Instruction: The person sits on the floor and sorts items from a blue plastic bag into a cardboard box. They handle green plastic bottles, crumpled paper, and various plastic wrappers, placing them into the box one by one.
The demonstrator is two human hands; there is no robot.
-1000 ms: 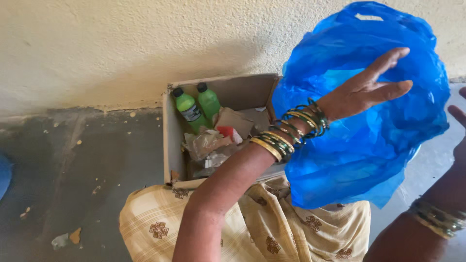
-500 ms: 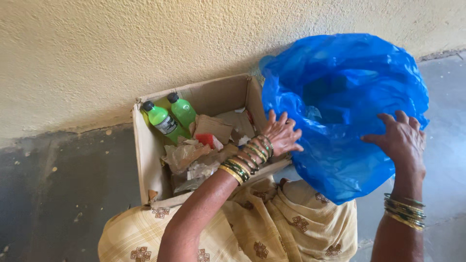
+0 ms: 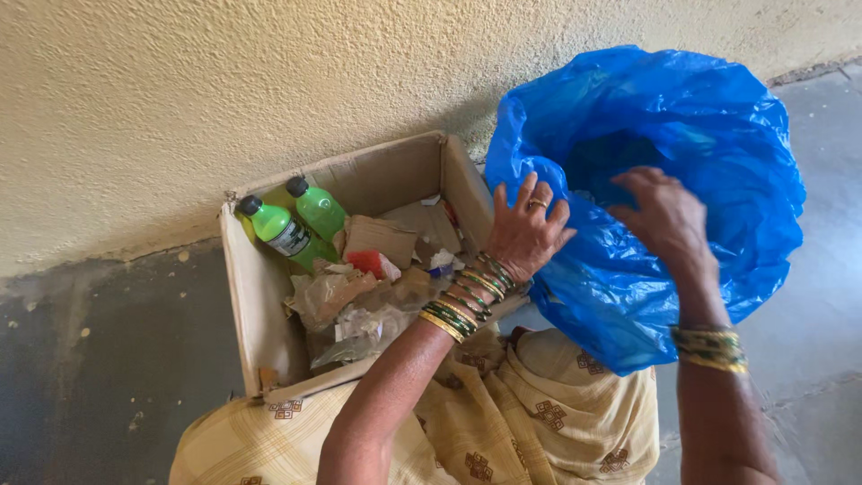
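A large blue plastic bag (image 3: pixel 718 117) stands open at the right, against the wall. My left hand (image 3: pixel 525 229) grips the bag's left rim, right beside the corner of a cardboard box (image 3: pixel 260 296). My right hand (image 3: pixel 664 216) curls its fingers over the bag's near rim, at the dark opening. Both wrists wear several bangles. The box holds two green bottles with black caps (image 3: pixel 278 229) (image 3: pixel 319 208), a red packet (image 3: pixel 366 262) and crumpled paper and plastic scraps (image 3: pixel 359 314).
A rough cream wall (image 3: pixel 269 81) rises just behind the box and bag. Dark grey floor (image 3: pixel 108 359) with small bits of debris lies to the left. My cream patterned garment (image 3: pixel 539 422) covers my lap below the box.
My left hand dropped from high on the bag to its left rim. My right hand came in from the right and moved onto the near rim. The bag's mouth now gapes wider.
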